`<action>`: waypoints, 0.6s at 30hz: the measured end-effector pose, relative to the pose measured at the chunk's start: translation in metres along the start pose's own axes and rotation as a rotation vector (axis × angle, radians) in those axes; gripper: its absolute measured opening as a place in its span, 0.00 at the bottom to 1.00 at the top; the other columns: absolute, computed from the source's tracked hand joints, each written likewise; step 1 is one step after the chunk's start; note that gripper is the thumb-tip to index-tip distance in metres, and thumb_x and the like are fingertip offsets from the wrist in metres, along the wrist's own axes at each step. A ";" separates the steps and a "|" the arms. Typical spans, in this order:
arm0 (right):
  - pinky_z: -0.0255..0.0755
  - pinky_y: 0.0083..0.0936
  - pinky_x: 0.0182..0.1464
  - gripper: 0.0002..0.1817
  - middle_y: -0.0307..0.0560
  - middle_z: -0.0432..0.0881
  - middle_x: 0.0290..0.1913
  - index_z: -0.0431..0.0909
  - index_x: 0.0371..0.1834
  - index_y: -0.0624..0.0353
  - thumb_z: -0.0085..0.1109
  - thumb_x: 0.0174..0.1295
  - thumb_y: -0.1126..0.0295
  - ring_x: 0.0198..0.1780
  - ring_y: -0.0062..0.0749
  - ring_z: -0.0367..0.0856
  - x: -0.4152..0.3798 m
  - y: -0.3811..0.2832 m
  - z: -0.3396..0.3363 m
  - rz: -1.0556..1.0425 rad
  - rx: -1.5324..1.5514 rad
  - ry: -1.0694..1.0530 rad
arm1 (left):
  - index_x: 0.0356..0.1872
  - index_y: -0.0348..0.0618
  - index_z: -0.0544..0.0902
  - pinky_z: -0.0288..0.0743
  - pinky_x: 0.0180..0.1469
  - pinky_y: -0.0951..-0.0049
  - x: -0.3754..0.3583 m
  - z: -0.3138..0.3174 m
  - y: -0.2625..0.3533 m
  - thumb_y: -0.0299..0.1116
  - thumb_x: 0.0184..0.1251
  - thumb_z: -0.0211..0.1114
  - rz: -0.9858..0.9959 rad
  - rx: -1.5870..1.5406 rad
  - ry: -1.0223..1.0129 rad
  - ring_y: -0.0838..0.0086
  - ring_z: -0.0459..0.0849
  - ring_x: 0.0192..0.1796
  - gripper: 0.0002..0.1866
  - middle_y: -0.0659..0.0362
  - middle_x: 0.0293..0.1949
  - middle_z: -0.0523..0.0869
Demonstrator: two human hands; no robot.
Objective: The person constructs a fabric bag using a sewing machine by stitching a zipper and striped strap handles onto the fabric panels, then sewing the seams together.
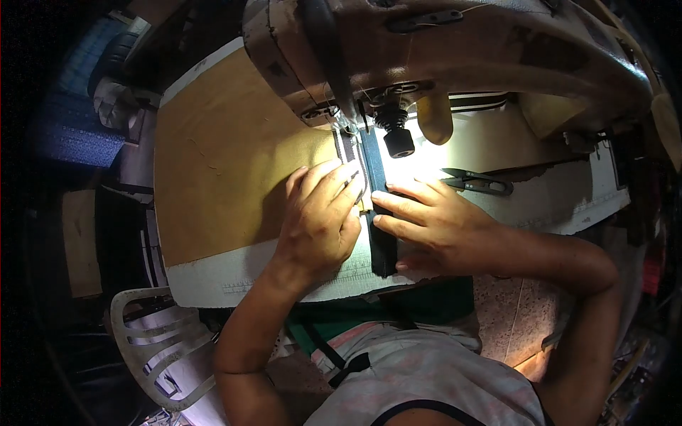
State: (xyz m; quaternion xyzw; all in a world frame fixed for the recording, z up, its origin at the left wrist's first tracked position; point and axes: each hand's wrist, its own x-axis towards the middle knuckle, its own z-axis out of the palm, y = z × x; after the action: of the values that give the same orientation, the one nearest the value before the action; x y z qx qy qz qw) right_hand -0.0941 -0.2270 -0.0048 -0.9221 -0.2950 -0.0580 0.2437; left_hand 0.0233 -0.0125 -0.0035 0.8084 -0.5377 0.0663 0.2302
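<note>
One dark strip (383,248) lying lengthwise on the table (206,284), far end under the head of one machine (455,53), near end close to the table's near edge. One striped strip (346,145) just left, reaching under the left hand (321,209). Two hands in all: left, fingers curved down over the striped strip, any pinch hidden, impossible to tell; right hand (437,224), fingers spread, released, tips resting on the dark strip. To the right, one pair of snips (483,183). Leftward, one brown sheet (213,170), then one chair (128,344)
</note>
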 end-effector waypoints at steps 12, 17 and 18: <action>0.70 0.43 0.63 0.32 0.54 0.75 0.68 0.78 0.60 0.61 0.72 0.57 0.52 0.71 0.48 0.70 0.003 0.005 0.004 -0.033 0.015 0.049 | 0.54 0.33 0.83 0.66 0.69 0.54 -0.001 0.001 -0.002 0.23 0.58 0.58 -0.046 -0.057 0.030 0.52 0.78 0.63 0.21 0.47 0.58 0.84; 0.70 0.44 0.62 0.30 0.54 0.75 0.67 0.78 0.57 0.59 0.73 0.56 0.53 0.69 0.49 0.70 0.004 0.004 0.002 -0.045 -0.001 0.048 | 0.54 0.33 0.83 0.66 0.69 0.54 0.001 0.000 0.001 0.23 0.58 0.59 -0.021 -0.018 0.003 0.53 0.78 0.63 0.21 0.48 0.58 0.84; 0.70 0.44 0.62 0.30 0.54 0.75 0.67 0.78 0.57 0.59 0.73 0.56 0.53 0.69 0.49 0.70 0.004 0.003 0.001 -0.046 -0.001 0.049 | 0.52 0.34 0.84 0.66 0.68 0.54 0.002 0.001 0.002 0.24 0.56 0.60 -0.024 -0.018 0.021 0.54 0.78 0.62 0.20 0.49 0.56 0.84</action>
State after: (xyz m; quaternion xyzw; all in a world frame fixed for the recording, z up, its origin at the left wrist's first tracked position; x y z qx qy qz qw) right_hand -0.0892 -0.2265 -0.0061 -0.9134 -0.3101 -0.0862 0.2491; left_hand 0.0217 -0.0151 -0.0033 0.8119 -0.5261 0.0675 0.2438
